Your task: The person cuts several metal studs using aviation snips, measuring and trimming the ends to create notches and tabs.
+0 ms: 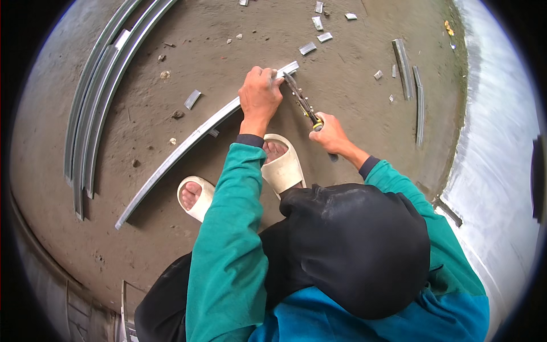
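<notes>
"Beyond the cream sandals [283,165], in the head view, what is in hand?"

"The left hand [261,94] is closed over a long, narrow strip of silver sheet metal [212,122], gripping it near its far right end. The right hand [331,137] is wrapped around the grips of dark metal snips with yellow-and-black handles [300,100]."

"Which step would you call that?"

"I'd judge it to be setting the snips for a cut: their nose meets the strip just right of the left hand's fingers. Whether the blades are parted, I cannot tell; the detail is too small."

"And what does the next move call for?"

"A firm left hold, I think, so the strip doesn't twist, and an even squeeze from the right with the nose square to the metal."

"Where does the strip lie?"

"It slants from the near left up to the far right, passing beneath the left hand, and its short far end pokes out past the fingers. Small silver metal offcuts [307,48] lie farther off, beyond that end, and a group of long silver metal channels [102,108] rests well apart, at the left."
</notes>
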Demonstrator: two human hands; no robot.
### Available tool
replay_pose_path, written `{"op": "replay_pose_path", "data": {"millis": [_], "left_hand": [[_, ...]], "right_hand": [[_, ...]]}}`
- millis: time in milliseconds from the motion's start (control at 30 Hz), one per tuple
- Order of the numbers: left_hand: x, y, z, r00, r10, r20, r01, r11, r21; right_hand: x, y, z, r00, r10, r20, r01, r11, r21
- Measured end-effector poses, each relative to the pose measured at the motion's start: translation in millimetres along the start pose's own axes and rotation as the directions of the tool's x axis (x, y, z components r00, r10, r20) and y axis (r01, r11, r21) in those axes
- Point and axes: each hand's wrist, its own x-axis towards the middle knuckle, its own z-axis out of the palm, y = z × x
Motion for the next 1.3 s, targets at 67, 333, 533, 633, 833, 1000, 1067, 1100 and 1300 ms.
{"op": "replay_pose_path", "data": {"millis": [67,333,533,633,833,1000,1067,1100,1300], "left_hand": [[-0.1,0.4,2.0,1.000,0.017,-0.012,-0.017,1.000,0.003],[-7.5,-1.0,3.2,0.998,0.043,-0.043,-0.043,0.999,0.009],[0.0,-0.6,-1.8,0.997,0.068,-0.024,-0.069,0.997,-0.026],[-2.5,-2.3,-1.7,0.997,0.065,-0.030,-0.065,0.998,-0.023],[-1.3,-1.5,1.2,0.996,0.078,-0.041,-0.078,0.997,-0.011],[-3.6,-6.3,-0.8,0.991,0.096,-0.091,-0.091,0.994,0.058],[-10.4,-7.4,-6.2,0.992,0.102,-0.077,-0.092,0.988,0.122],[-13.2,-10.6,-10.6,0.991,0.119,-0.061,-0.107,0.979,0.173],[-12.5,-18.8,-8.6,0.981,0.193,0.023,-0.187,0.903,0.386]], "right_hand": [[-1.1,3.2,0.4,1.000,0.007,-0.028,-0.006,1.000,0.017],[-14.4,-12.7,12.4,0.977,0.211,-0.039,-0.209,0.977,0.034],[-5.1,-6.4,9.8,0.989,0.113,-0.090,-0.114,0.993,-0.005],[-5.5,-10.3,9.6,0.990,0.124,-0.067,-0.126,0.992,-0.030],[-2.9,-5.5,6.4,0.992,0.089,-0.086,-0.095,0.993,-0.064],[-13.1,-9.5,12.3,0.990,0.101,-0.095,-0.092,0.991,0.099],[-15.1,-13.2,12.6,0.966,0.252,-0.052,-0.249,0.966,0.062],[-12.7,-16.1,13.6,0.967,0.249,-0.048,-0.246,0.967,0.064],[-9.3,-19.8,-1.4,0.935,0.353,0.029,-0.351,0.934,-0.061]]}}
